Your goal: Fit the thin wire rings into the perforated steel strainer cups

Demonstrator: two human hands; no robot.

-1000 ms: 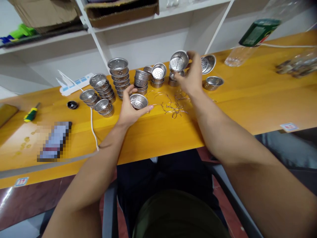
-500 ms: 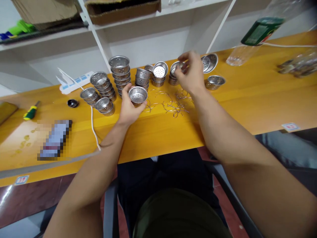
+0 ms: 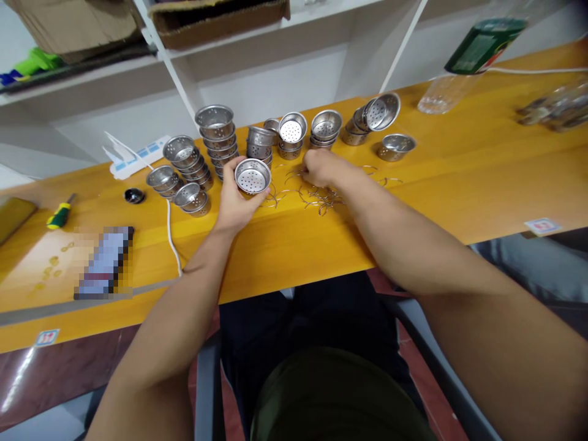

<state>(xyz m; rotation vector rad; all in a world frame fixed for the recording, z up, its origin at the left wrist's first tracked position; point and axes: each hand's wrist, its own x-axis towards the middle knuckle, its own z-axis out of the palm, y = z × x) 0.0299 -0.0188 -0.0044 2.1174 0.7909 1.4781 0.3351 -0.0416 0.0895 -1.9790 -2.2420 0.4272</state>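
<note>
My left hand (image 3: pixel 233 205) grips a perforated metal cup (image 3: pixel 253 178) by its side, with the cup's open top tilted towards me. My right hand (image 3: pixel 321 168) reaches down to the thin curved wire pieces (image 3: pixel 323 201) scattered on the table. Its fingers are drawn together and point downward, and whatever is between them is hidden. Just behind that hand rises a short stack of perforated cups (image 3: pixel 326 127). A taller stack of cups (image 3: pixel 215 122) stands behind my left hand.
More cups (image 3: pixel 184 153) stand in stacks on the left, and a single cup (image 3: pixel 396 147) sits on the right. A phone (image 3: pixel 105 260), a screwdriver (image 3: pixel 59 217), a power strip (image 3: pixel 140 159) and a plastic bottle (image 3: pixel 463 67) are on the wooden table (image 3: pixel 294 245). A white cable (image 3: pixel 171 236) runs across it.
My right hand has moved from the cup stack at the back, down and left to the wire pieces. My left hand keeps its hold on the cup, which now tilts more towards me.
</note>
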